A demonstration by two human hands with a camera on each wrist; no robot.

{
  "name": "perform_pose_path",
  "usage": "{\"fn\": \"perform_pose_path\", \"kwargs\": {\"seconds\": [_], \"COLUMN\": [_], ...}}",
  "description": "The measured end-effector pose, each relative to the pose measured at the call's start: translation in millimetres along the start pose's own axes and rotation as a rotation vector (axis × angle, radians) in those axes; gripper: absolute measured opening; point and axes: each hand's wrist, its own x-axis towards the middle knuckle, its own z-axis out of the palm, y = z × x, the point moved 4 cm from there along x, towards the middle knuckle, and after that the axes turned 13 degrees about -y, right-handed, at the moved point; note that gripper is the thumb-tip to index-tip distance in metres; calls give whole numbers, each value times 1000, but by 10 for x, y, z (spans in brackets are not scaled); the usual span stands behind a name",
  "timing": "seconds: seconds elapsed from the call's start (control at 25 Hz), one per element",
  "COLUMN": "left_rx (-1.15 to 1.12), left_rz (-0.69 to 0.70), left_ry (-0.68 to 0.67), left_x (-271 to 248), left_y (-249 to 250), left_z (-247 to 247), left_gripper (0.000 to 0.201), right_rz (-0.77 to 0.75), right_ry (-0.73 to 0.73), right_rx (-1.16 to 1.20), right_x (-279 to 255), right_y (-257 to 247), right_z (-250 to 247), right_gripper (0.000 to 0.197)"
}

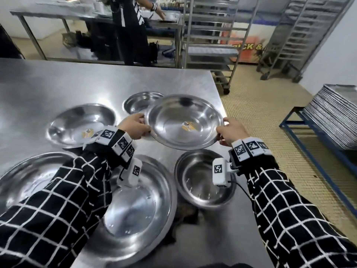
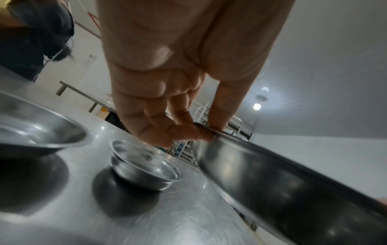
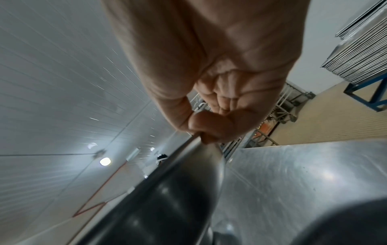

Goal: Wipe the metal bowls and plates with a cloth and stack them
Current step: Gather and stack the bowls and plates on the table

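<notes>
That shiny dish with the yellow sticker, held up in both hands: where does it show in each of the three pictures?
Head: the held dish is centre, above the table, left hand and right hand on opposite rims.
Left wrist: lower right, its underside running from the pinching fingers.
Right wrist: bottom centre, its rim slanting up to the fingers.
Shared landmark: the steel table.

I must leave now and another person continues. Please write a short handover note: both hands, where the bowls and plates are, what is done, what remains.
Left hand and right hand each grip the rim of the stickered plate, lifted over the steel table.
On the table: small bowl, second stickered plate, deep bowl, two large basins.
A dark cloth seems to lie between basin and deep bowl.
Nothing stacked yet; wiping cannot be judged.
</notes>
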Motion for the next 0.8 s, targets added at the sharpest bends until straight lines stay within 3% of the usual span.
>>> {"fn": "perform_pose_path", "kwargs": {"seconds": [0.24, 0.4, 0.6, 0.8], "left_rx": [82, 98, 355, 354], "left_rz": [80, 65, 31, 71], "left_ry": [-10, 44, 96, 66], "left_x": [-1414, -2060, -2351, -2418], "left_y": [-676, -1276, -1758, -1907], "left_z": [-324, -450, -377, -241], "left_gripper": [34, 49, 27, 22], "right_rz": [-110, -159, -215, -151], "right_ry": [-44, -71, -59, -31], "right_rx": [-40, -169, -305, -621], "right_x": [-1225, -1773, -2064, -2021], "right_y": [98, 234, 501, 673], "right_z": [907, 1455, 1898, 1985], "right_gripper": [35, 25, 27, 25]}}
